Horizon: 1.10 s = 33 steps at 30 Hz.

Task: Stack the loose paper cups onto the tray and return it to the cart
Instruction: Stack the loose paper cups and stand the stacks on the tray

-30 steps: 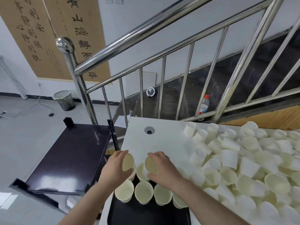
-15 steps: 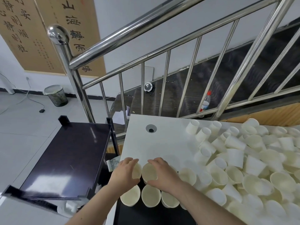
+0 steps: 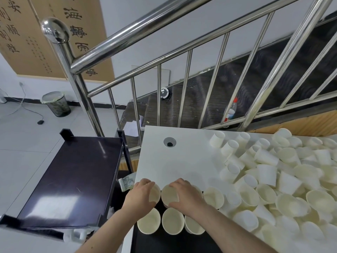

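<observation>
We held one paper cup in each hand, left hand and right hand fingers curled round them, setting them upright on the tray at the worktop's near edge to start a second row.

white tabletop with round cable hole near far left corner. loose paper cups heaped over its right half, many tipped on their sides. black tray at near edge, upright cups in rows on it.

both hands low & side by side, left hand & right hand each w/ fingers curled round a cup.
</observation>
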### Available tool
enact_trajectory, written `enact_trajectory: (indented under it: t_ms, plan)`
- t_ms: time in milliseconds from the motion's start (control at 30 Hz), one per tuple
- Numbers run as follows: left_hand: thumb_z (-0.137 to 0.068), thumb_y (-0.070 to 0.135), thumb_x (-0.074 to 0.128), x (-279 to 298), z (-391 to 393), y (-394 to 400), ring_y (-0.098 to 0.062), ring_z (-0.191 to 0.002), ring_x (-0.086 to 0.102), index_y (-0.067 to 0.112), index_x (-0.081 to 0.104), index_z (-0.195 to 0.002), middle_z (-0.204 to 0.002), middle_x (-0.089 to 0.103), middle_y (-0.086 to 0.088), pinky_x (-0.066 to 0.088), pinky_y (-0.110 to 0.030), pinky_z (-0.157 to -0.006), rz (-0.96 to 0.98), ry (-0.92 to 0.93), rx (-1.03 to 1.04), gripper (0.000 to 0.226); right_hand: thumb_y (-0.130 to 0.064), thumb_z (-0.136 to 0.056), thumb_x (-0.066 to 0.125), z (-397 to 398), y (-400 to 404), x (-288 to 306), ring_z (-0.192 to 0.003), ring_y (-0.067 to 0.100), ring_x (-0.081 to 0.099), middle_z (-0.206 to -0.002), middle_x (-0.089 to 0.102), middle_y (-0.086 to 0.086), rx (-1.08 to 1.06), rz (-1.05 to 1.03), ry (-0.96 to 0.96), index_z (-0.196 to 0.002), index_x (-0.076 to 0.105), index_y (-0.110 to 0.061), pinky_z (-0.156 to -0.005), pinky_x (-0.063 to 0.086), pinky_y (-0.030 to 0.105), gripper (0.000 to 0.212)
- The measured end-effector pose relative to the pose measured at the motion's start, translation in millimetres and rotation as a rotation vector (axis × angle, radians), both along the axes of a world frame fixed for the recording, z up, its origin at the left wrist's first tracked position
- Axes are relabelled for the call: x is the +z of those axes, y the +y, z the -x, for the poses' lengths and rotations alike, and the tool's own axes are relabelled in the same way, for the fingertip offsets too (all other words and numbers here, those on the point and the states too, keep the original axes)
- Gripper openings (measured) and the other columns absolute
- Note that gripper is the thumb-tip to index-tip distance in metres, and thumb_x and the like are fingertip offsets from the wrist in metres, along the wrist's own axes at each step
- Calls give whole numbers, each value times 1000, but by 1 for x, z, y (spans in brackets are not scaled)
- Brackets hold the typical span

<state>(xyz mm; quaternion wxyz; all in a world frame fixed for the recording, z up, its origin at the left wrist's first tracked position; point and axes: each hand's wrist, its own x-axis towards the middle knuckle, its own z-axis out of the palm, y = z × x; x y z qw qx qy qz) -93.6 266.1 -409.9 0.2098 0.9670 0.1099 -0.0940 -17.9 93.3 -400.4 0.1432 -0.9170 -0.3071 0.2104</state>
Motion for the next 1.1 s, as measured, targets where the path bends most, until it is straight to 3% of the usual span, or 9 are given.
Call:
enact_trajectory:
  t_ms: [200, 400, 567, 1100]
  plan:
    - [-83, 35, 62, -2, -4, 1, -14, -130, 37, 27, 31, -145, -144, 32, 9, 47, -31, -93, 3, 30, -23, 70, -36, -84, 66, 3, -1, 0, -128, 17, 41, -142, 41, -7, -10, -9, -10, -142, 41, -23, -101, 38, 28, 65]
    - [-84, 41, 61, 8, -14, -13, -19, -138, 27, 31, 33, -144, -151, 27, 3, 31, -37, -110, -3, -16, -31, 67, -36, -84, 65, -1, -14, 5, -130, 13, 38, -143, 38, -9, -82, -53, -19, -141, 41, -23, -102, 40, 32, 63]
    - [-86, 36, 59, 19, -30, -37, -16, -138, 28, 32, 35, -143, -149, 29, 6, 28, -33, -109, 4, -62, -71, 63, -26, -90, 56, -16, -43, 18, -133, 13, 34, -145, 36, -8, -142, -77, -52, -143, 41, -22, -105, 37, 28, 56]
    - [-86, 38, 57, 28, -55, -192, -12, -133, 34, 34, 40, -139, -144, 35, 13, 33, -30, -105, 62, -120, -73, 56, -36, -93, 57, -60, -212, 35, -131, 14, 38, -145, 39, -8, -208, -30, -142, -141, 42, -22, -103, 37, 26, 52]
